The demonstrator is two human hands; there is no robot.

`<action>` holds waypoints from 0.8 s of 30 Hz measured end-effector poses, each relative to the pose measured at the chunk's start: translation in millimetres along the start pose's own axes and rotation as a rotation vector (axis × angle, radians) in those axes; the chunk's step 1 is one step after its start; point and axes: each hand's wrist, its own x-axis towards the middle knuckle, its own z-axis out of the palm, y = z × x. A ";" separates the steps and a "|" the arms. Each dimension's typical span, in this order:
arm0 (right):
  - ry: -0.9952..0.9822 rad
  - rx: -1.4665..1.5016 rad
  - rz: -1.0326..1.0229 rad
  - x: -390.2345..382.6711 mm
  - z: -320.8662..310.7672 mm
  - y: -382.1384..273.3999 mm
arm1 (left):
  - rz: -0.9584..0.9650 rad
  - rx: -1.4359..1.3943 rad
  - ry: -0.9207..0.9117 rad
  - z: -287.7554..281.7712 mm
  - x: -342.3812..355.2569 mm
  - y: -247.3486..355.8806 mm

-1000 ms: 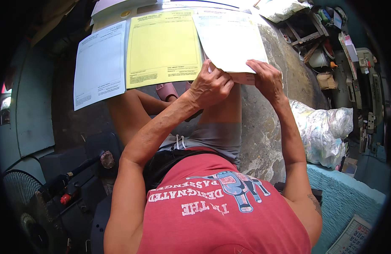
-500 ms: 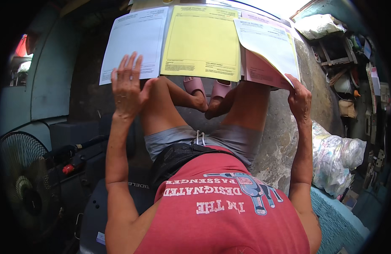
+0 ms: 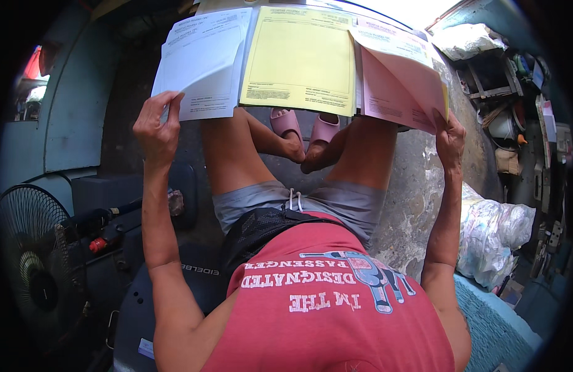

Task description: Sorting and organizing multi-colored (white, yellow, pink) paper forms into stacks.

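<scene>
Three stacks of printed forms lie side by side at the top of the head view, above my knees. My left hand (image 3: 157, 127) is closed in a pinch on the lower left corner of a white form (image 3: 199, 65), which lifts and curls over another white sheet. In the middle a yellow form (image 3: 299, 62) lies flat, untouched by either hand. At the right, my right hand (image 3: 449, 139) pinches the lower right corner of lifted sheets, with a pink form (image 3: 392, 87) showing under the curl and a yellow edge beside it.
Two pink slippers (image 3: 287, 127) are on my feet below the forms. A standing fan (image 3: 35, 248) is at the left. Wrapped plastic bundles (image 3: 494, 229) sit at the right by a turquoise ledge (image 3: 491, 316). A wooden frame (image 3: 491, 74) with clutter stands at the far right.
My left hand, open over the white form before, has moved left and down and now pinches its corner, lifting it. My right hand has shifted slightly right and down, still gripping sheets.
</scene>
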 end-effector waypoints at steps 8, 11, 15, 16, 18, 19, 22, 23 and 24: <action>0.063 0.137 0.130 5.9 0.4 7.9 | 0.578 0.093 -0.236 81.6 62.2 79.6; 0.078 0.176 0.163 7.2 -1.7 8.7 | 0.704 0.117 -0.336 108.4 64.8 102.8; 0.118 0.262 0.190 11.6 -2.7 5.3 | 0.755 0.066 -0.413 119.3 52.3 110.7; 0.140 0.238 0.162 14.6 -2.5 2.8 | 0.768 0.053 -0.422 117.2 47.6 107.6; 0.164 0.213 0.140 23.0 1.7 -4.9 | 0.748 0.040 -0.487 114.1 38.0 101.9; 0.174 0.218 0.087 28.9 5.3 -10.3 | 0.761 0.022 -0.455 113.3 33.8 99.0; 0.186 0.185 -0.022 50.2 24.8 -34.5 | 0.718 -0.050 -0.398 112.6 24.0 91.0; 0.191 0.144 -0.041 55.8 33.1 -45.2 | 0.749 -0.070 -0.372 112.8 21.5 89.4; 0.183 0.104 -0.132 61.1 41.4 -57.1 | 0.776 -0.085 -0.358 112.7 19.5 87.8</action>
